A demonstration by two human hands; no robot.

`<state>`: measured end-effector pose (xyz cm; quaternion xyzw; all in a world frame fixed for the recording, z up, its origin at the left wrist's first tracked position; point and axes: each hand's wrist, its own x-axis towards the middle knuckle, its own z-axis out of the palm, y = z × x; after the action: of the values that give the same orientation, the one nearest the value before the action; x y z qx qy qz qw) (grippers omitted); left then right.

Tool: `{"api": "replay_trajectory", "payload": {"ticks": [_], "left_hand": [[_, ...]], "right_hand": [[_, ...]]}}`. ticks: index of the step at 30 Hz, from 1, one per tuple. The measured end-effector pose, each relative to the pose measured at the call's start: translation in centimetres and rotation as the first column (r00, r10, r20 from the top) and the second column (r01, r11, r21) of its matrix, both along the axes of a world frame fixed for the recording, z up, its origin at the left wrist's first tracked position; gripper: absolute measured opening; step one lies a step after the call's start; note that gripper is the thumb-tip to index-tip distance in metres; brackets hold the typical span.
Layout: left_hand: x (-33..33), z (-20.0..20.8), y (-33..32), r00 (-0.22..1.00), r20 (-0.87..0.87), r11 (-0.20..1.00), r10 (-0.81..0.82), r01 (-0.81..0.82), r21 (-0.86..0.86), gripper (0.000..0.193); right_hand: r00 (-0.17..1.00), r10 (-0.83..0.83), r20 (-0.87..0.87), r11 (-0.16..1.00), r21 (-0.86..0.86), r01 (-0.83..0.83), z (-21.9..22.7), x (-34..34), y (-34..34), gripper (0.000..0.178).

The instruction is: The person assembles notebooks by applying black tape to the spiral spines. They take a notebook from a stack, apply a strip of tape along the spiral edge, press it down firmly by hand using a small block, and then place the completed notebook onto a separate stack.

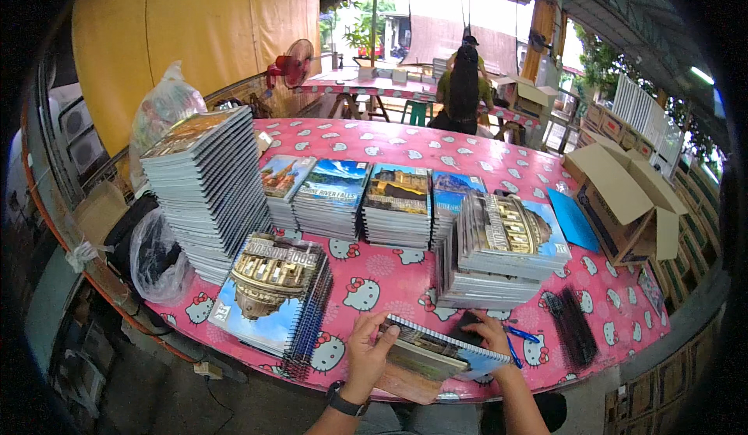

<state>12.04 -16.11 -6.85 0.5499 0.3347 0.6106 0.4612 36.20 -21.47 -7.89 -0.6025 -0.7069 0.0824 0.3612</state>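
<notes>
A spiral-bound notebook [425,355] with a white coil along its upper edge is tilted over the table's near edge, its covers or pages partly parted. My left hand [369,355] grips its left end, thumb on top, with a black watch on that wrist. At the coil's right end my right hand [489,335] holds the notebook, fingers curled. A small dark object [467,323] lies by those fingers; its kind cannot be made out. To the left is a stack of coil-bound notebooks [269,291]; just beyond my hands stands another notebook stack [510,236].
Blue pens [523,334] and a bundle of black coils [573,330] lie to the right on the pink table [374,267]. A tall notebook stack [206,193] stands left. Farther right are a blue sheet [573,218] and an open cardboard box [619,193]. Another person [463,84] is beyond.
</notes>
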Motion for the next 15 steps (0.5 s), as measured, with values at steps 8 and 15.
{"api": "replay_trajectory", "payload": {"ticks": [8, 15], "left_hand": [[1.8, 5.5, -2.1, 0.967, -0.211, 0.949, -0.139, 0.191, 0.25, 0.021], [3.6, 7.0, -3.6, 0.957, -0.218, 0.924, -0.191, 0.251, 0.289, 0.022]], "right_hand": [[0.953, -0.251, -0.171, 0.964, 0.042, 0.262, 9.6, 3.4, -5.4, 0.02], [0.962, 0.186, -0.198, 0.958, 0.256, -0.132, 13.2, -5.2, -4.8, 0.024]]}}
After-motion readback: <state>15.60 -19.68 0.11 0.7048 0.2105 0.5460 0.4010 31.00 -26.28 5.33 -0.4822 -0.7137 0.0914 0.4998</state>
